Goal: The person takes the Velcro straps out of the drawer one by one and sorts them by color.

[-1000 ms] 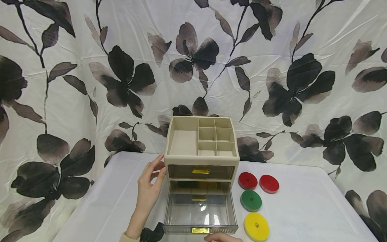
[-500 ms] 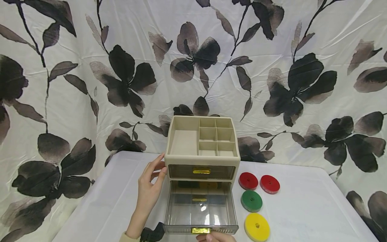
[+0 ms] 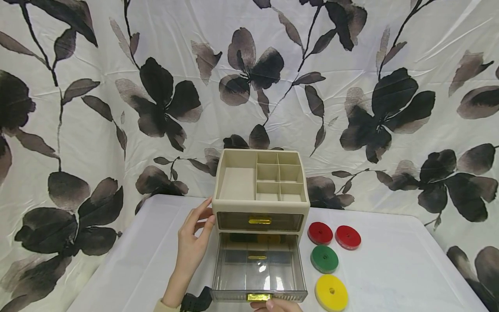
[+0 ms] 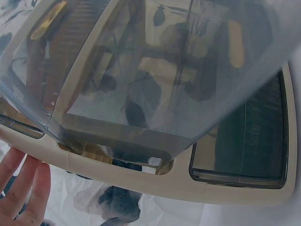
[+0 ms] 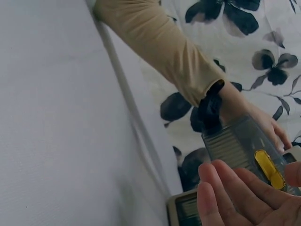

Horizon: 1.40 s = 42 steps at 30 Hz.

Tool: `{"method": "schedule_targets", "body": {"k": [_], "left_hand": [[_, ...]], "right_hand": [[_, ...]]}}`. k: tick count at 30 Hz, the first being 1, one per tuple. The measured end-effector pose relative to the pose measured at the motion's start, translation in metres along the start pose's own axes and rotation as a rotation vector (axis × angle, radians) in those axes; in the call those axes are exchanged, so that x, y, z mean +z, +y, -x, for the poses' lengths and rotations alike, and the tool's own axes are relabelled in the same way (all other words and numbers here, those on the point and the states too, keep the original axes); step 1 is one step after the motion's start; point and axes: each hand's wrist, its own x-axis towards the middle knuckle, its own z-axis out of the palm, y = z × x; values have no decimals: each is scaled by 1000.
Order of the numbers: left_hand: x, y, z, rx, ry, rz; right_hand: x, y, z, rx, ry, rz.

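As left hand (image 3: pixel 192 242) touches organizer (image 3: pixel 260 207), fingers spread, right hand (image 3: pixel 280 306) beside drawer (image 3: pixel 231 296), fingers together, lettering (image 4: pixel 254 128) illegible

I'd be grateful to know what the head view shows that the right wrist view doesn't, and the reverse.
Only the head view shows the beige top compartments, two red discs, a green disc and a yellow disc. Only the right wrist view shows most of the left arm's beige sleeve; the head view has just the cuff. Both show the left hand, right hand, open drawer and floral cloth.
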Motion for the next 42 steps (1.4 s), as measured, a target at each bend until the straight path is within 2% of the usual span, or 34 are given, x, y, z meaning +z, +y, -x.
{"method": "schedule_targets", "body": {"k": [4, 9, 18, 34, 42], "left_hand": [[0, -1, 1, -3, -2, -6], [0, -1, 1, 2, -3, -7], [0, -1, 0, 5, -1, -7], [-1, 0, 0, -7, -3, -2], [-1, 0, 1, -15, -4, -5]], "right_hand": [[1, 0, 0, 0, -5, -37], [2, 0, 0, -6, 10, -16], [1, -6, 1, 43, 29, 42], [3, -19, 0, 37, 81, 198], [2, -22, -2, 24, 99, 172]]}}
